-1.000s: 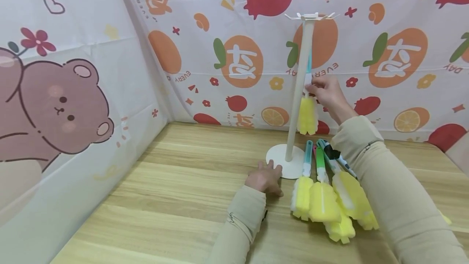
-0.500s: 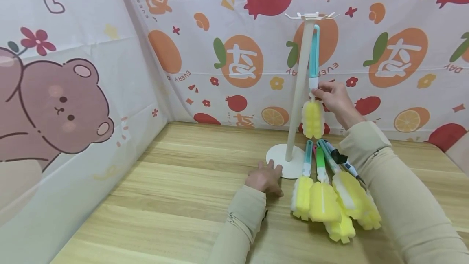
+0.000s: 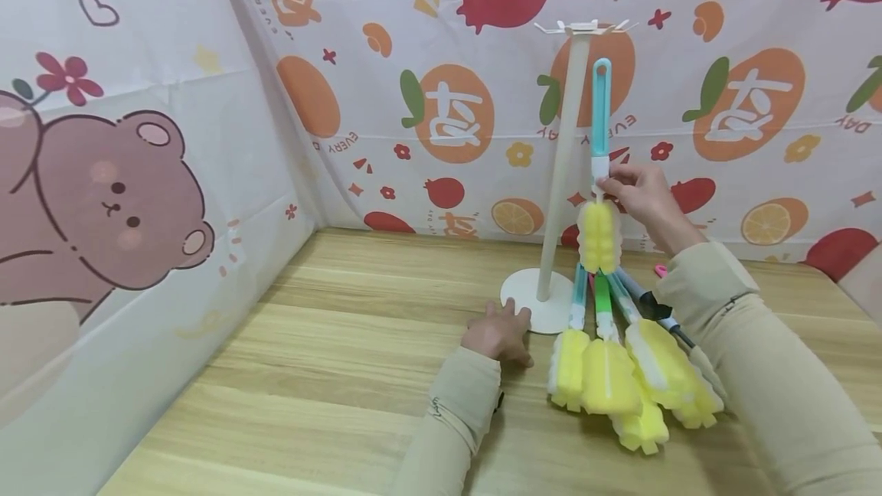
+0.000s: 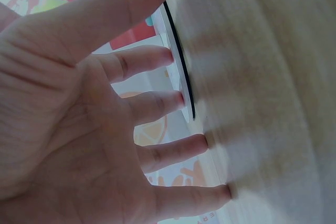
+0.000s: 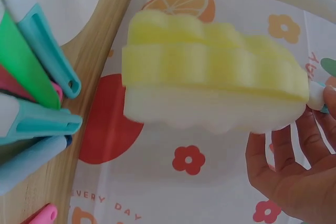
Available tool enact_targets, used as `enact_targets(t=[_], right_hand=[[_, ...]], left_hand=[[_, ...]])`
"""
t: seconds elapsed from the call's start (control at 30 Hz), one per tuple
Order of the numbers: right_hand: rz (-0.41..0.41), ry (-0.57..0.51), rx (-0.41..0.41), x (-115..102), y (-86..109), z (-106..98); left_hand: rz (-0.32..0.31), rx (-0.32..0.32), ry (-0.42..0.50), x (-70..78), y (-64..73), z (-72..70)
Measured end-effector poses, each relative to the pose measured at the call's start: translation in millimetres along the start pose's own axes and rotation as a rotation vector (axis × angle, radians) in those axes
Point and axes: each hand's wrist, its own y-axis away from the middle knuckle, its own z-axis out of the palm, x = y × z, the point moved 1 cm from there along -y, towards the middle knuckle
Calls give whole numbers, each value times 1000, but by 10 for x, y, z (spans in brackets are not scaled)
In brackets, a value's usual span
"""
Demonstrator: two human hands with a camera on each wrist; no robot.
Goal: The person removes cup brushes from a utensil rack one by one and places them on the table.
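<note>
My right hand (image 3: 644,194) pinches a sponge brush (image 3: 599,232) by the white neck below its turquoise handle. The brush hangs upright, handle up and yellow-and-white sponge down, to the right of the white stand's pole (image 3: 563,167). Its handle loop is below the stand's hooks (image 3: 586,29) and apart from them. In the right wrist view the sponge (image 5: 215,72) fills the middle. My left hand (image 3: 498,334) rests with spread, nearly straight fingers at the stand's round base (image 3: 527,293). The left wrist view shows two fingertips (image 4: 176,98) at the base's edge and others on the table.
Several more sponge brushes (image 3: 609,377) lie piled on the wooden table (image 3: 331,373), right of the base, handles pointing to the back. A pink handle end (image 3: 661,271) shows near the right sleeve. A fruit-print cloth (image 3: 386,113) hangs behind, and a bear-print cloth (image 3: 138,197) at the left.
My right hand has drawn the brush from behind the pole, rightward and down, away from the hooks. The left hand stays at the base.
</note>
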Motion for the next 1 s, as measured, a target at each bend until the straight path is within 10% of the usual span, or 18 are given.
enact_targets(t=[1.0], right_hand=[[-64, 200, 11, 84, 92, -120]], left_hand=[[-3, -12, 11, -3, 4, -13]])
